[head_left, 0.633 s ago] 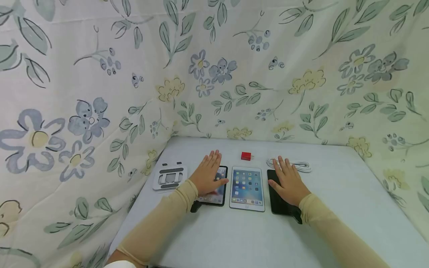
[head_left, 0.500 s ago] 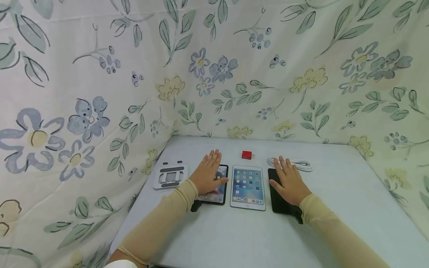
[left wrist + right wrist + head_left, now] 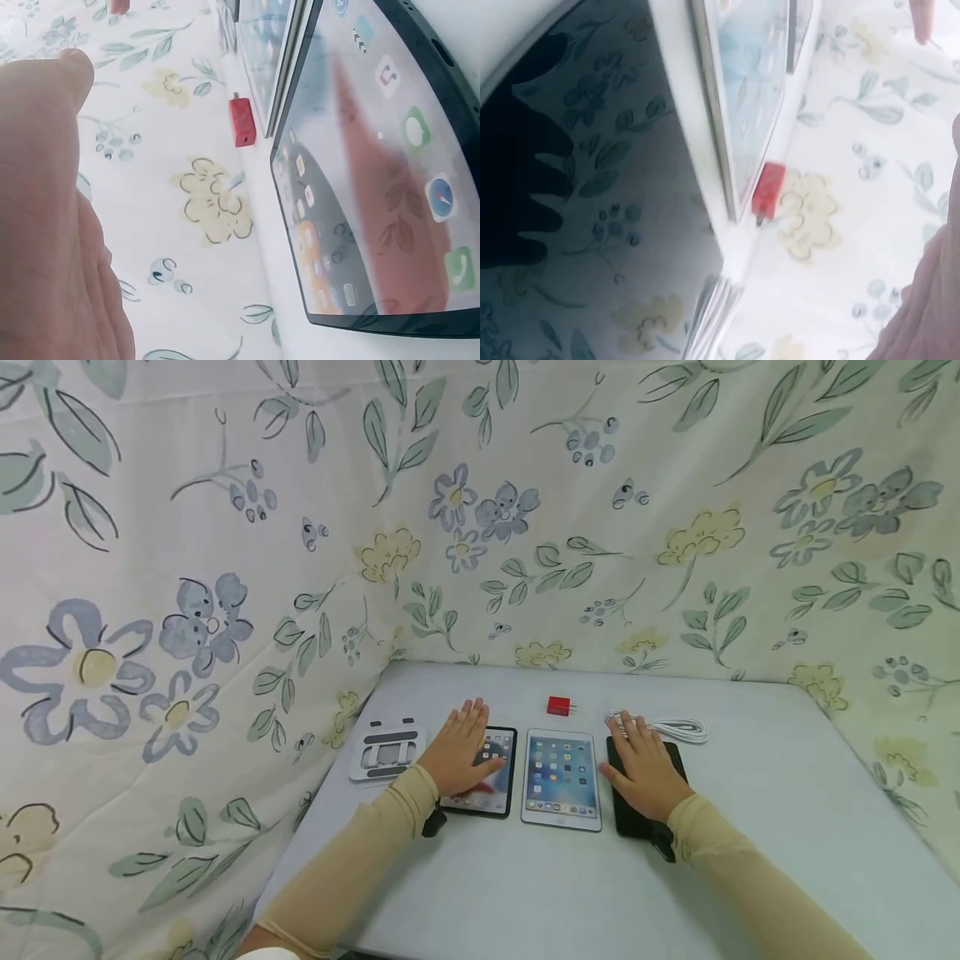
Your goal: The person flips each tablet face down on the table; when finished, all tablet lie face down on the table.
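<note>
The left hand [image 3: 459,762] is over a lit black-edged tablet [image 3: 495,789], the right hand [image 3: 645,775] over a shiny black slab [image 3: 630,813], all fingers straight. Left of that lies a lit white-edged tablet [image 3: 561,778].

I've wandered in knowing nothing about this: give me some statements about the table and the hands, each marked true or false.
1. The white-framed tablet lies between the dark-framed tablet and the black device. True.
2. The left hand is gripping the dark-framed tablet. False: it is open, above that tablet.
3. The red plug lies beyond the white-framed tablet, as the person sees it. True.
4. The black device shows rows of bright app icons. False: its surface is dark and shows only reflections.
5. The right hand is open over the black device. True.
6. The white cable lies on the person's left. False: it lies on their right.
</note>
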Motion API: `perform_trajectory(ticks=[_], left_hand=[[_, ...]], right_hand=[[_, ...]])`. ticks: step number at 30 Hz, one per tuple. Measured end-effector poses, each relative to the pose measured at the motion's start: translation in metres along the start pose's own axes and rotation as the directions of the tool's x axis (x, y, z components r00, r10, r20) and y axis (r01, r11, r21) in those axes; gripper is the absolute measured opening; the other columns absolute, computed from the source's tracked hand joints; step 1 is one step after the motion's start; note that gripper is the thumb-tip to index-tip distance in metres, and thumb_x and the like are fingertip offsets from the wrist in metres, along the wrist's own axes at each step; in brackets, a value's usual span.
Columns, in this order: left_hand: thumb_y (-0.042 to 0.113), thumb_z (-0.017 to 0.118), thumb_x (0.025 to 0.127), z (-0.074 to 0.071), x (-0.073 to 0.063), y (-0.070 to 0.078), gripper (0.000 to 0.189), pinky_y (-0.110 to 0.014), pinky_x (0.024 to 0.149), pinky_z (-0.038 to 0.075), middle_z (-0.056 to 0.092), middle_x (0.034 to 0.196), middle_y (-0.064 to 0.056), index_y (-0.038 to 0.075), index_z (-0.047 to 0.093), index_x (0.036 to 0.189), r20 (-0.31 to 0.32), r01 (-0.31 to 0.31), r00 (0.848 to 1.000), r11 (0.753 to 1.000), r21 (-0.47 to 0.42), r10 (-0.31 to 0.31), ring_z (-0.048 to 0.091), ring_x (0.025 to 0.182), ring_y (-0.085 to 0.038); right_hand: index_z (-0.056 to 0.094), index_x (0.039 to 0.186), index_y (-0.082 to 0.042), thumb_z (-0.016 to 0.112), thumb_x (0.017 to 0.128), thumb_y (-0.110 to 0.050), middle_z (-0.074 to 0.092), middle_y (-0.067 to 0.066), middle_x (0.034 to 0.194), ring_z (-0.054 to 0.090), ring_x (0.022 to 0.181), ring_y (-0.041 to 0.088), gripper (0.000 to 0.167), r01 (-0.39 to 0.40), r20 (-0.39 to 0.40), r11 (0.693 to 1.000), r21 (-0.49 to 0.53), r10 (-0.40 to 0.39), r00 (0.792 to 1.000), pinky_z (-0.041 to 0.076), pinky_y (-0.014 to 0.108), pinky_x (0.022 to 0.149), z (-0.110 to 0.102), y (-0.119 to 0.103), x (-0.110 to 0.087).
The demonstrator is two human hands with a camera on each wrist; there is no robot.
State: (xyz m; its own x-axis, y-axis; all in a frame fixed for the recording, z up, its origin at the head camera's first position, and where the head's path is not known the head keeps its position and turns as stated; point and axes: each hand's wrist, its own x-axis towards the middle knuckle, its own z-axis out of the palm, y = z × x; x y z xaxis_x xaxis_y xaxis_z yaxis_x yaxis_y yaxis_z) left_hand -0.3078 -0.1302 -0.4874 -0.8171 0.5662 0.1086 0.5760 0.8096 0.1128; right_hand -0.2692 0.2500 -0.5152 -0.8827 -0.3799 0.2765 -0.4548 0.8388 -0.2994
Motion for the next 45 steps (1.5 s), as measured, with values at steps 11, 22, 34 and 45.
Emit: perform_trajectory(ticks=[11, 22, 34, 45], left_hand=[[0.065, 0.048, 0.106, 0.009, -0.020, -0.016, 0.099, -0.047, 0.129, 0.011, 0.013, 0.175, -0.023, -0.005, 0.017, 0.168, 0.040, 0.029, 0.999, 1.000, 0.002, -0.029, 0.011, 0.162, -0.036], [0.069, 0.045, 0.106, 0.028, -0.040, -0.026, 0.097, -0.047, 0.128, 0.016, 0.021, 0.173, -0.023, -0.005, 0.027, 0.166, 0.116, 0.064, 0.991, 0.997, 0.031, -0.068, 0.019, 0.161, -0.037], [0.065, 0.048, 0.107, 0.035, -0.062, -0.025, 0.091, -0.049, 0.127, 0.022, 0.038, 0.166, -0.025, -0.008, 0.039, 0.160, 0.179, 0.070, 0.981, 0.997, 0.020, -0.073, 0.031, 0.156, -0.038], [0.060, 0.045, 0.110, 0.037, -0.084, -0.028, 0.082, -0.048, 0.127, 0.024, 0.043, 0.164, -0.022, -0.005, 0.046, 0.158, 0.181, 0.114, 0.977, 0.993, 0.012, -0.115, 0.035, 0.155, -0.036]], right_hand=[[0.024, 0.169, 0.000, 0.055, 0.110, -0.045, 0.021, 0.026, 0.173, 0.013, 0.159, 0.050, 0.080, 0.058, 0.124, 0.997, 0.058, -0.064, 0.990, 0.008, 0.071, 0.123, 0.032, -0.052, 0.034], [0.023, 0.169, -0.002, 0.048, 0.112, -0.053, 0.021, 0.024, 0.173, 0.014, 0.160, 0.047, 0.081, 0.075, 0.246, 0.994, 0.076, -0.091, 0.965, 0.006, 0.066, 0.125, 0.067, -0.080, 0.058], [0.023, 0.169, -0.001, 0.037, 0.111, -0.063, 0.023, 0.026, 0.172, 0.009, 0.160, 0.046, 0.086, 0.054, 0.342, 0.998, 0.011, -0.055, 0.938, 0.002, 0.063, 0.126, 0.089, -0.089, 0.068], [0.023, 0.168, 0.002, 0.036, 0.113, -0.060, 0.028, 0.030, 0.168, 0.007, 0.160, 0.047, 0.084, -0.032, 0.411, 0.997, 0.070, 0.000, 0.912, -0.001, 0.062, 0.127, 0.087, -0.126, 0.081]])
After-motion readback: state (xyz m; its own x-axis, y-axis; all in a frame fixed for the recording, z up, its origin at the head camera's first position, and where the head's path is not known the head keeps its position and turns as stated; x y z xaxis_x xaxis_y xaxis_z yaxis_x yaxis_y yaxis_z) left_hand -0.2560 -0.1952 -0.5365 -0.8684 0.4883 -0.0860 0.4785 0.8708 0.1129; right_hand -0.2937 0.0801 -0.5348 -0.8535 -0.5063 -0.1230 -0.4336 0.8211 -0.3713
